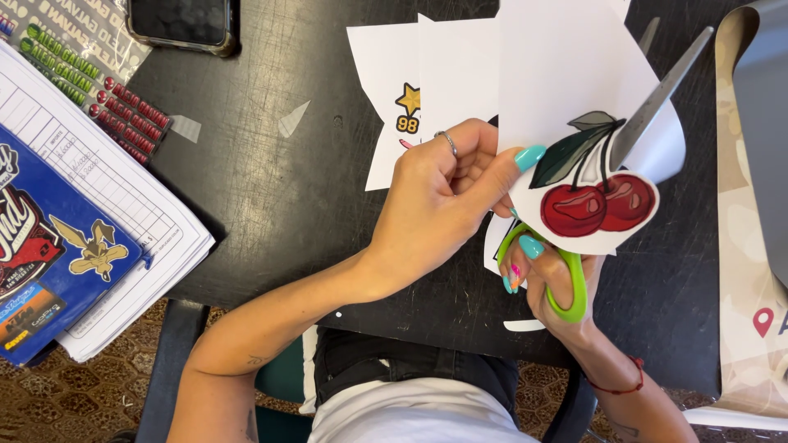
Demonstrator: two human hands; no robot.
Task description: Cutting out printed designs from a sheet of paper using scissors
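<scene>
My left hand (439, 197) pinches a white sticker sheet (566, 74) printed with a pair of red cherries (597, 203) and dark green leaves. My right hand (554, 283) sits below it, fingers through the green handles of a pair of scissors (574, 283). The grey blades (657, 94) angle up to the right and cut into the sheet beside the cherry stems. More white sheets (427, 82), one with a gold star, lie under the held sheet on the black table (271, 180).
A stack of printed forms with a blue sticker sheet (57, 254) on top lies at the left. Strips of small stickers (98, 82) and a dark phone (180, 23) sit at the far left. A roll of beige printed material (751, 271) runs along the right edge.
</scene>
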